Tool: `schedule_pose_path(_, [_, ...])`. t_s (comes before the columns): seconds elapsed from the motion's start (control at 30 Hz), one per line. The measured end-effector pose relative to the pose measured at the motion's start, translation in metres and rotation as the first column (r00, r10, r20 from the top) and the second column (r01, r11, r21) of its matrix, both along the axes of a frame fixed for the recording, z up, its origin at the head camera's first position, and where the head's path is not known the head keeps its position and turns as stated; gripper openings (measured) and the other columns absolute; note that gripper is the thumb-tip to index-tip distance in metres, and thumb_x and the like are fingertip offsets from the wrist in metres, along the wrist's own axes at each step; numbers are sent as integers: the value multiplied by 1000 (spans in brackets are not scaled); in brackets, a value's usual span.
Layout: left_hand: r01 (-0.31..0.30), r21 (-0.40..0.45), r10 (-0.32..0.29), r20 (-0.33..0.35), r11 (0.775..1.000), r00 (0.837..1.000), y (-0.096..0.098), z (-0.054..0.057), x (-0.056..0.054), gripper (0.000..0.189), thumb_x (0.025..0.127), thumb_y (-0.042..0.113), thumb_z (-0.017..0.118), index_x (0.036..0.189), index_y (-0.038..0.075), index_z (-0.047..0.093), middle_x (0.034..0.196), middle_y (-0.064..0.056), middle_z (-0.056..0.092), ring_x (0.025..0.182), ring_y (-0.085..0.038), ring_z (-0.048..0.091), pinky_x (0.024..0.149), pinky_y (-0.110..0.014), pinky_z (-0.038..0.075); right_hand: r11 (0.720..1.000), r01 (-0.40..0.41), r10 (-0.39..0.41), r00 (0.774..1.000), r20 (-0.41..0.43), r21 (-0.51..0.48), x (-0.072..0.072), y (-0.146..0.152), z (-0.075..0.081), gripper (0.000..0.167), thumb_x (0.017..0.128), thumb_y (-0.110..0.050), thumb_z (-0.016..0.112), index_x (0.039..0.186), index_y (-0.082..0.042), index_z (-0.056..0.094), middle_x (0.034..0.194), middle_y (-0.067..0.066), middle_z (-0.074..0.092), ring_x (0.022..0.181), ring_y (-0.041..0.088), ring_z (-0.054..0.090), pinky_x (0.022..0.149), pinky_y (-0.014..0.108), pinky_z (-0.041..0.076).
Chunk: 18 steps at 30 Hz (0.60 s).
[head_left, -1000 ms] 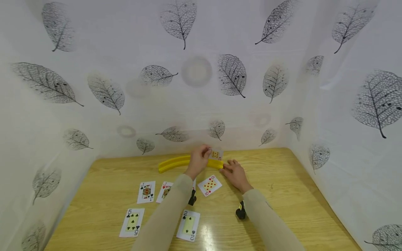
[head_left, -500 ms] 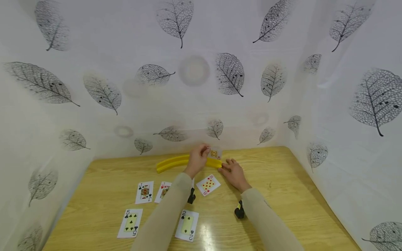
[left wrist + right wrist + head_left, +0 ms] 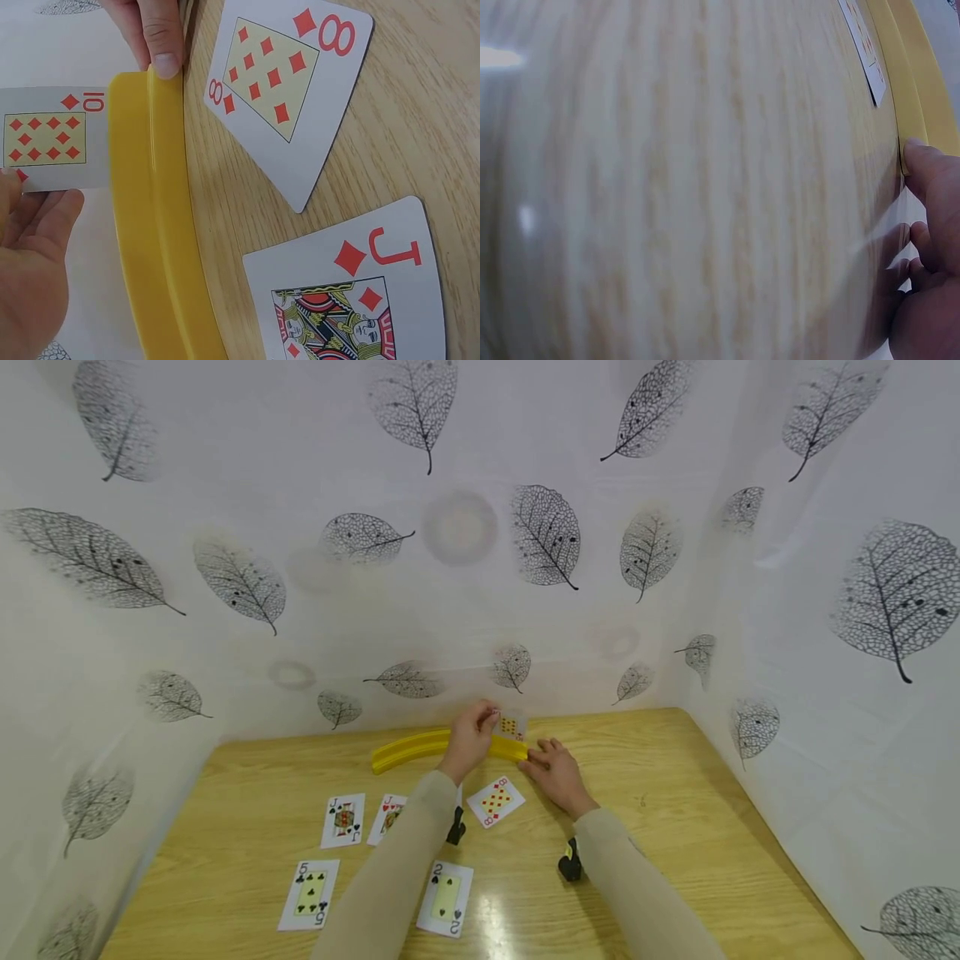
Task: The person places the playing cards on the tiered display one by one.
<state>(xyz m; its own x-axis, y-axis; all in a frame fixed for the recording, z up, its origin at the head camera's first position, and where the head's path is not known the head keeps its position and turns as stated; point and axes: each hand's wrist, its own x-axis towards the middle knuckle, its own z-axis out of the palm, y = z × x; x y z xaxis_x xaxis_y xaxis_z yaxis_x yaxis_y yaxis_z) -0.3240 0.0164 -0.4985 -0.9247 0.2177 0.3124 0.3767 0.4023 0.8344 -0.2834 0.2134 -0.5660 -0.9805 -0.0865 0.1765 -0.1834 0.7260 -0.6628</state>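
A curved yellow playing card holder [image 3: 411, 750] lies near the table's back edge. The ten of diamonds [image 3: 45, 135] stands up from its groove, toward the holder's right end. My left hand [image 3: 468, 743] pinches that card by its side edge, thumb in front and fingers behind. At the holder's right end, my right hand [image 3: 561, 781] grips the tip, its thumb [image 3: 166, 64] pressed on the front part. Just in front of the holder, the eight of diamonds [image 3: 496, 802] lies face up and turned askew. Beside it is the jack of diamonds [image 3: 345, 292], mostly hidden by my left arm in the head view.
Face up on the wooden table [image 3: 675, 860] are the jack of spades [image 3: 343, 820], a red jack [image 3: 384, 814], the five of clubs [image 3: 309, 895] and the two of spades [image 3: 446, 899]. A white leaf-printed curtain [image 3: 465, 602] stands round the back and sides.
The head view has shifted slightly, moving everything a little to the left in it. Both hands keep their places on the ten of diamonds and the holder.
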Motion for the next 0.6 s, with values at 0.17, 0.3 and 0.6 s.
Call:
schedule_pose_path(0.17, [8,-1,-8,-20,1000,1000,0,-2,1,16,108,7,58,118,2,70,109,-17,75,97,-30,70,89,-43,63,1000,-2,2,1000,-21,7,0,0,0,42,101,-22,72,129,9,69,150,34,54,147,57,39,122,70,33])
schedule_pose_path(0.3, [18,14,-18,-14,1000,1000,-1,-4,1,16,107,5,58,118,0,70,109,-19,75,98,-32,71,89,-44,63,1000,-4,5,999,-45,5,-1,0,-1,40,100,-22,72,126,9,71,148,35,55,145,59,41,120,71,34])
schedule_pose_path(0.6, [16,21,-15,-8,1000,1000,-1,-6,1,17,107,4,58,119,-2,69,111,-21,75,100,-34,71,91,-46,63,1000,-9,9,1000,-30,1,-1,1,-3,42,101,-23,72,128,8,69,151,34,53,147,57,39,122,70,33])
